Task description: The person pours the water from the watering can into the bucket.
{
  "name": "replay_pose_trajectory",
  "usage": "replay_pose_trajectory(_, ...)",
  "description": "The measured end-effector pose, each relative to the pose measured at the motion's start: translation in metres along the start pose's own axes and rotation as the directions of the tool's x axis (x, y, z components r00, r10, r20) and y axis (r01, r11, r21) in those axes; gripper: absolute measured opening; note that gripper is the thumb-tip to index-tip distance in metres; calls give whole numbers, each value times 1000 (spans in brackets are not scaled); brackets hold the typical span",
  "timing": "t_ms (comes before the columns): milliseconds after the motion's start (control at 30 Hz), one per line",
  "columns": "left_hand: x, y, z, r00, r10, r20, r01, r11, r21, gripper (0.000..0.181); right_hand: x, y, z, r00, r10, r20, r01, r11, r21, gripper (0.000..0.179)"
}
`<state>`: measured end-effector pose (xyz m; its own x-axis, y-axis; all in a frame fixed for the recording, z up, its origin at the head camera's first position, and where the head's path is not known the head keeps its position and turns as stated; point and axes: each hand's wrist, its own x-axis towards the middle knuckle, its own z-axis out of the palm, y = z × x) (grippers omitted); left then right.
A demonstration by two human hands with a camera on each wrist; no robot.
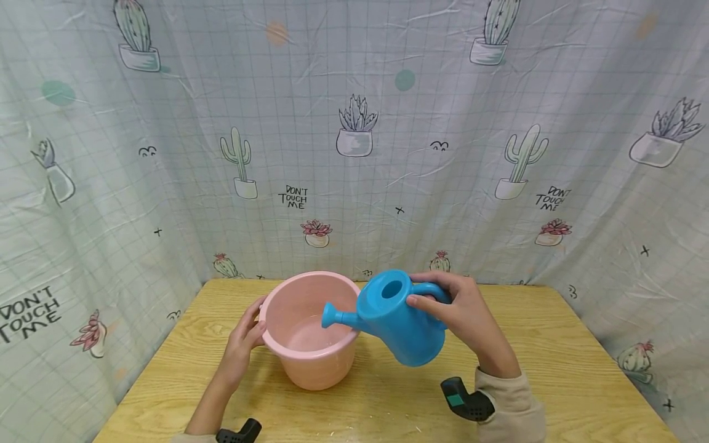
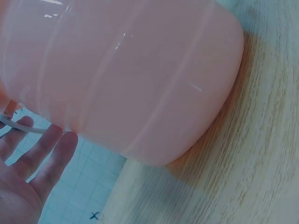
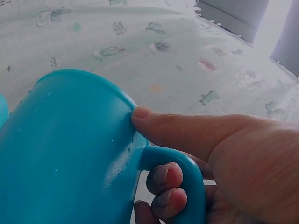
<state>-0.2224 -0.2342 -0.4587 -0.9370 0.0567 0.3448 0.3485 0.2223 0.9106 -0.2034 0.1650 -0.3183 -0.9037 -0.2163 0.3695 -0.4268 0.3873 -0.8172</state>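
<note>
A blue watering can (image 1: pixel 407 323) is tilted to the left, its spout reaching over the rim of a pink bucket (image 1: pixel 318 371). My right hand (image 1: pixel 451 301) grips the can by its handle. In the right wrist view, the fingers (image 3: pixel 169 176) curl through the handle and the thumb presses by the can's top edge; water drops dot its wall. At the bucket's left side, my left hand (image 1: pixel 244 338) holds the rim with thumb and fingers. A thin white bail handle (image 2: pixel 25 128) shows by the left fingers in the left wrist view. The bucket stands upright on the table.
The wooden table (image 1: pixel 559 369) has small drops near its front. A cactus-printed curtain (image 1: pixel 354 178) hangs behind it and along both sides. Black wrist cameras sit on the left wrist (image 1: pixel 239 432) and right wrist (image 1: pixel 468 403).
</note>
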Motion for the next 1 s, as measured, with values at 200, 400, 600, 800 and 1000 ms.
replay_pose_trajectory(200,-1,2,-1,999,31,24,-31,1000,0,50,-3,4,1,1000,-8,-13,9,999,38,36)
replay_pose_trajectory(400,-1,2,-1,999,32,23,-32,999,-3,50,-6,7,3,1000,-13,-24,15,996,84,35)
replay_pose_trajectory(600,-1,1,-1,1000,24,19,-24,1000,-2,50,-9,10,4,999,-12,-34,16,992,124,36)
replay_pose_trajectory(800,0,1,0,1000,23,14,-23,1000,1,50,-13,14,5,997,-50,-55,57,989,140,37)
replay_pose_trajectory(1000,-1,2,0,1000,21,13,-21,1000,1,50,-17,18,7,996,-32,-89,44,988,145,37)
